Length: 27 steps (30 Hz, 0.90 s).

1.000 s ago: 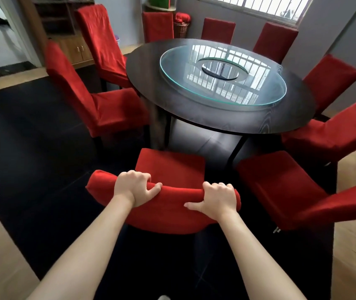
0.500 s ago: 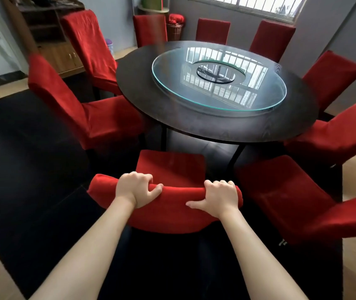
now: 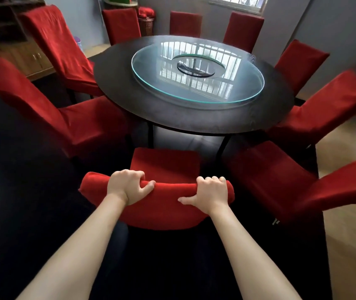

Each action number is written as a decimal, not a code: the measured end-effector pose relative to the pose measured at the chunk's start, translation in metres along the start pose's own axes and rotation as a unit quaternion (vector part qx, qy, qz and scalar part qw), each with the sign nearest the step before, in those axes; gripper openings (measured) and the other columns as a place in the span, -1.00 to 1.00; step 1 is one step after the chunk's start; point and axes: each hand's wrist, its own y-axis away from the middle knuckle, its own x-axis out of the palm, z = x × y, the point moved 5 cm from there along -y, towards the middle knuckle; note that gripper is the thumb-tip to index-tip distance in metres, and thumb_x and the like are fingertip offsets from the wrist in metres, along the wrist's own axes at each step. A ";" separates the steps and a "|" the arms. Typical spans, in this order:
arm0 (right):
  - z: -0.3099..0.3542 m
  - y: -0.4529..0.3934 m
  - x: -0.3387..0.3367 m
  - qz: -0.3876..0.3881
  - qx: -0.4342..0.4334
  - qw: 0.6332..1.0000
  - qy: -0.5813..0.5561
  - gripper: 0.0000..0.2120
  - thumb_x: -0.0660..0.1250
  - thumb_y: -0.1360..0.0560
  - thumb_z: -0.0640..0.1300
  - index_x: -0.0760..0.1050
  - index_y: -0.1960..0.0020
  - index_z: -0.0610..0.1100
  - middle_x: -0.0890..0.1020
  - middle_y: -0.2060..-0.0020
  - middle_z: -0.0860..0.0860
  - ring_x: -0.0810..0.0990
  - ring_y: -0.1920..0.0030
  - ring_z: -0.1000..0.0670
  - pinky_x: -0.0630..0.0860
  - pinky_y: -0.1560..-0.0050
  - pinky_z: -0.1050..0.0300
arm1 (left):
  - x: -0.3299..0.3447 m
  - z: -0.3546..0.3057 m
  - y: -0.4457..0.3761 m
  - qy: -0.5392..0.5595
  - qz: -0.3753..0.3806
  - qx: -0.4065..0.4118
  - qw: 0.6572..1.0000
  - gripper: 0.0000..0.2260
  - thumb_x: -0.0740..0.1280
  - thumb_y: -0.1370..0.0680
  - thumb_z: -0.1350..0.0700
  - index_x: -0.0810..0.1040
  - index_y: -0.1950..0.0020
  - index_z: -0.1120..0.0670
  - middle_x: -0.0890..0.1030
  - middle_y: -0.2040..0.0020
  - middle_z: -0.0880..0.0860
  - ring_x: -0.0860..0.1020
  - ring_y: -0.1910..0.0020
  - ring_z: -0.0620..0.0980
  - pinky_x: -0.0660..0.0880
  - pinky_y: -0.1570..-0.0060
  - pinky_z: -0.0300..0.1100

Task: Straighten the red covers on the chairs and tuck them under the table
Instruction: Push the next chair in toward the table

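Directly below me stands a chair with a red cover (image 3: 166, 167), its seat pointing at the round dark table (image 3: 194, 118). My left hand (image 3: 129, 186) grips the top of its backrest on the left side. My right hand (image 3: 210, 192) grips the same top edge on the right, thumb spread along the back. The seat's front edge lies close to the table's rim, just short of it. A glass turntable (image 3: 197, 87) sits on the tabletop.
Several more red-covered chairs ring the table: one close on the right (image 3: 281, 182), one on the left (image 3: 64, 118), others behind. A wooden cabinet (image 3: 21, 57) stands at the far left, a wicker basket (image 3: 146, 24) by the back wall. A black carpet (image 3: 21, 191) lies underneath.
The chair and both hands have moved forward toward the table, which now looks nearer. Both grips on the backrest are unchanged.
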 end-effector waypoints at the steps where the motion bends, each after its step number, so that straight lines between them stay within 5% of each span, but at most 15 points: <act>1: 0.003 0.004 0.000 0.000 0.008 1.000 0.003 -0.17 0.14 -0.18 0.62 0.51 0.05 -0.11 0.64 0.13 -0.01 0.58 0.09 -0.07 0.34 0.00 0.01 | -0.001 0.003 0.001 0.004 0.001 0.005 1.000 -0.32 -0.16 -0.33 -0.40 0.60 0.16 -0.01 0.64 0.25 -0.03 0.60 0.20 0.01 0.40 0.24 -0.17; 15: 0.016 0.020 -0.007 0.038 0.073 0.996 0.029 -0.22 0.16 -0.22 0.60 0.47 0.00 -0.09 0.63 0.07 0.01 0.56 0.01 -0.05 0.32 -0.05 0.03 | -0.009 0.005 0.003 0.038 0.006 0.091 0.995 -0.43 -0.03 -0.40 -0.29 0.57 0.32 0.11 0.60 0.40 0.05 0.58 0.36 0.13 0.42 0.34 -0.13; 27: 0.048 -0.018 -0.008 -0.010 0.064 0.998 0.008 -0.17 0.03 -0.16 0.63 0.48 0.10 -0.08 0.64 0.18 0.00 0.59 0.13 -0.08 0.24 0.14 0.03 | 0.002 0.053 -0.041 0.020 -0.023 0.088 0.996 -0.33 -0.17 -0.34 -0.35 0.61 0.17 0.03 0.65 0.26 -0.01 0.62 0.22 0.05 0.42 0.25 -0.16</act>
